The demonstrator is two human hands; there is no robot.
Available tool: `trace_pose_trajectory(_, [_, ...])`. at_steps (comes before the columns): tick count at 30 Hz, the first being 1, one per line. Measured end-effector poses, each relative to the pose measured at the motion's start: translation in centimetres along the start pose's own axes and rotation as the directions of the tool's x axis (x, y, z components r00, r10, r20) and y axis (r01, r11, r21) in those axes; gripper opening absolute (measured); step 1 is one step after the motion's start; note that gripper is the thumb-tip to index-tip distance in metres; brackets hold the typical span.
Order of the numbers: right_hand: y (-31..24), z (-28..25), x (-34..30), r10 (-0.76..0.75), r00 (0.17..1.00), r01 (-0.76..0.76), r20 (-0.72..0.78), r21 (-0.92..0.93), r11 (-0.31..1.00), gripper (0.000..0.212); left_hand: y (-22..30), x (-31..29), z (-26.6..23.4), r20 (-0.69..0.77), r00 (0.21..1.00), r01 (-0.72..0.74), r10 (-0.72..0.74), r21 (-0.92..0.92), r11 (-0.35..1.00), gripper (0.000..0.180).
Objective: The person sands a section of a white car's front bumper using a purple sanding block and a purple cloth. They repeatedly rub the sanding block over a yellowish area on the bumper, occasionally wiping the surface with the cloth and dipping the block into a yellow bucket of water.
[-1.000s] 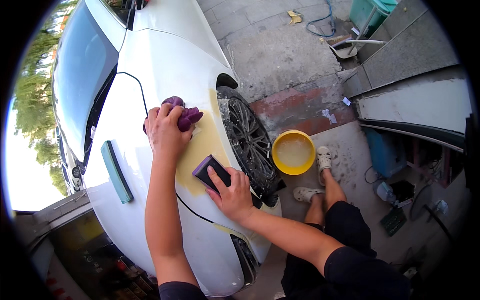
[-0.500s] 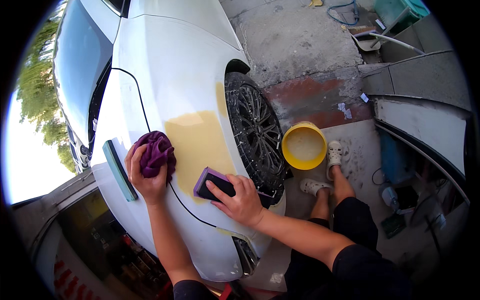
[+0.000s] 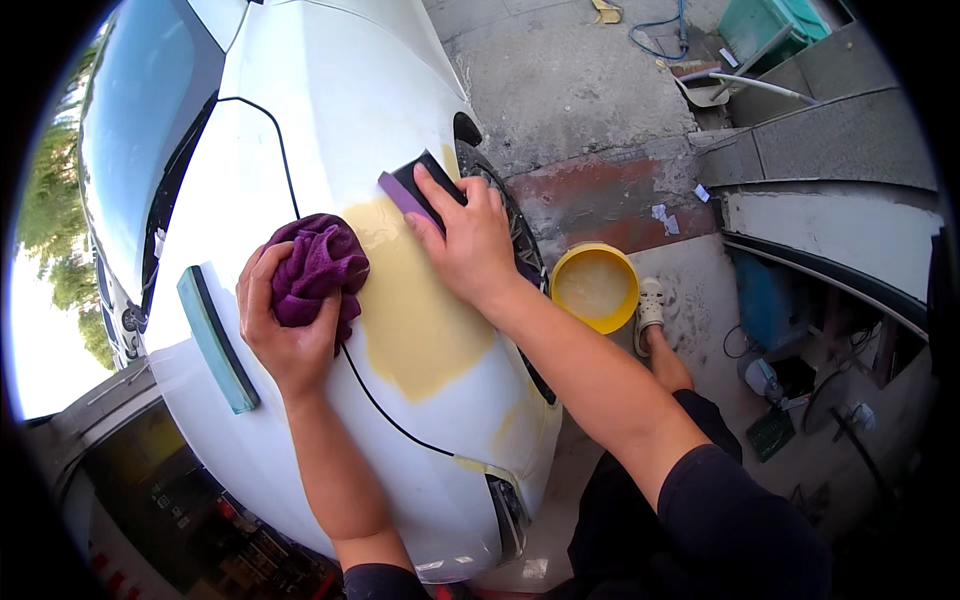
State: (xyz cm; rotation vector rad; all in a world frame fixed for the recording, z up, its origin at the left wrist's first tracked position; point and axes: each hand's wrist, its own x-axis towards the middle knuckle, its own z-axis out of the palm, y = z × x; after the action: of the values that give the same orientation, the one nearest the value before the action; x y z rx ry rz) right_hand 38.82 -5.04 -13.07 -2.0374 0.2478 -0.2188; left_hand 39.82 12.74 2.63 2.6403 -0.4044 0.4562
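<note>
A bunched purple cloth (image 3: 318,268) is gripped in my left hand (image 3: 290,345), above the seam between the hood and fender of a white car (image 3: 300,60). My right hand (image 3: 475,240) holds a black-and-purple sanding block (image 3: 425,185) against the fender, at the upper edge of a tan filler patch (image 3: 420,345). The patch looks wet and smooth. To the left of my left hand, a long teal sanding block (image 3: 218,340) with a dark edge lies on the hood. My right forearm and hand hide part of the front wheel (image 3: 520,235).
A yellow bucket (image 3: 595,288) of cloudy water stands on the floor beside the wheel, close to my shoe (image 3: 650,305). At the far right, a detached white panel (image 3: 820,235) leans by clutter. A teal bin (image 3: 770,30) and a blue hose (image 3: 660,40) are farther back.
My right hand has slid the sanding block up the fender, from the patch's lower end to its upper edge. My left hand still grips the cloth. The view has shifted a little.
</note>
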Motion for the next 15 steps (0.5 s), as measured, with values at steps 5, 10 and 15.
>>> trace_pose_trajectory(5, [-4.5,-2.9,-12.7,-0.116,0.993,0.118,0.033,-0.082,0.990,0.068,-0.1,-0.2,0.7,-0.068,0.997,0.028,-0.033,-0.073,0.997,0.055])
trace_pose_trajectory(10, [-4.2,0.1,-2.4,-0.123,0.988,0.110,-0.092,-0.142,0.984,0.058,-0.2,0.5,0.4,-0.197,0.950,0.180,-0.242,-0.291,0.940,0.050])
trace_pose_trajectory(15, [-4.5,0.9,1.3,-0.022,0.998,0.015,-0.058,-0.120,0.993,0.059,-0.2,0.9,0.2,-0.200,0.958,0.154,-0.205,-0.243,0.958,0.050])
